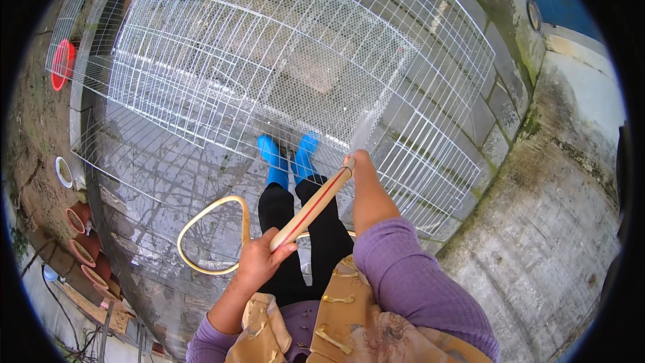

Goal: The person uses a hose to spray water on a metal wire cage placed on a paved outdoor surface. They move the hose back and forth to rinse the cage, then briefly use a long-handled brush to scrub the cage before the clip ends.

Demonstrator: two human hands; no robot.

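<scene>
A cream-coloured hose (313, 208) with a red stripe runs between my hands, its end pointing away from me. My left hand (262, 260) is closed round the hose low down, where a loop of it hangs to the left. At the hose's end, the fingers of my right hand (357, 160) are wrapped round the tip. A blurred spray of water (365, 129) leaves the tip toward a large wire cage (181, 87). The cage has a finer mesh panel (336, 60) inside it and spreads across the wet paving in front of my feet.
Blue boots (271, 150) stand at the cage's near edge. Several terracotta pots (84, 249) line the left side, with a white-rimmed pot (64, 172) and a red basin (63, 64) beyond. A stained concrete wall (537, 228) rises at the right.
</scene>
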